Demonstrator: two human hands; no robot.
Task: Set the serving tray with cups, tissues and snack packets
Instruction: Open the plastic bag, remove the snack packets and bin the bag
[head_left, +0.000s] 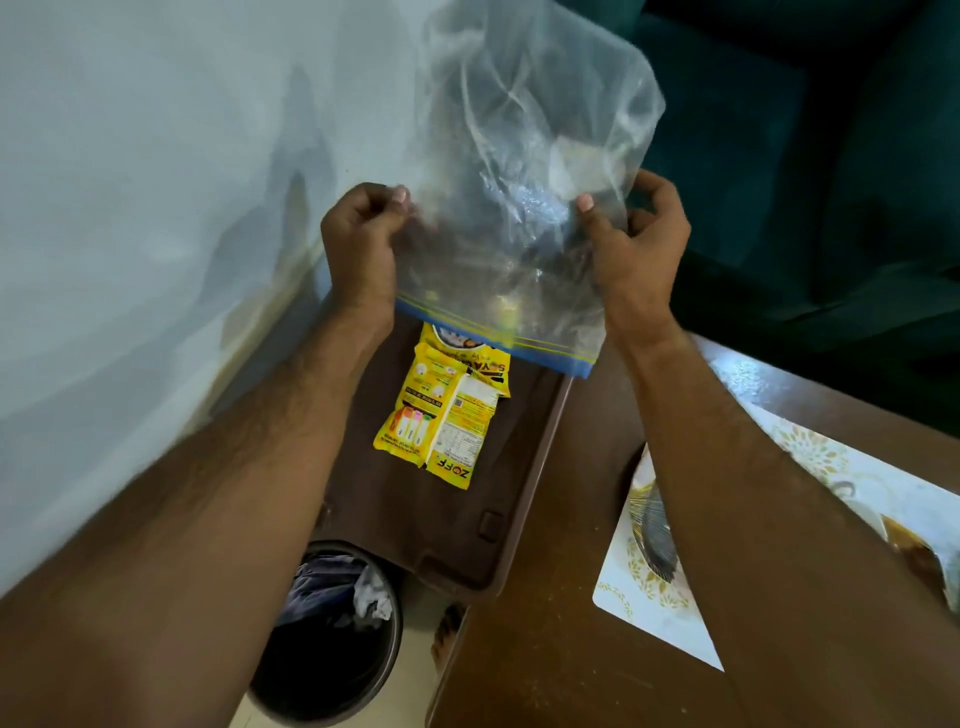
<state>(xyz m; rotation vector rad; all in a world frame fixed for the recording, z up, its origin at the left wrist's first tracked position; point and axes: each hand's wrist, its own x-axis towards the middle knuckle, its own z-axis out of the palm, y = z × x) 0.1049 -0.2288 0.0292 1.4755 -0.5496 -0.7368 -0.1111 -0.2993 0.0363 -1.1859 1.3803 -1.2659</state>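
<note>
I'm pinching the clear zip bag (524, 171) w/ my left hand (358, 244) closed on its left edge, holding it upside down, blue zip mouth pointing down, so whatever's left inside drops out. Below it, yellow snack packets (441, 415) are lying on the brown serving tray (524, 519) on the counter (545, 649). My right hand (634, 244) is gripping the bag's right edge, keeping it spread; no cups/tissues visible on the tray yet.

A brown wooden table (545, 649) carries a brown serving tray (524, 519) at its left edge, overhanging slightly. Yellow snack packets (441, 415) lie in the tray. A floral placemat (649, 597) lies to the right.
</note>
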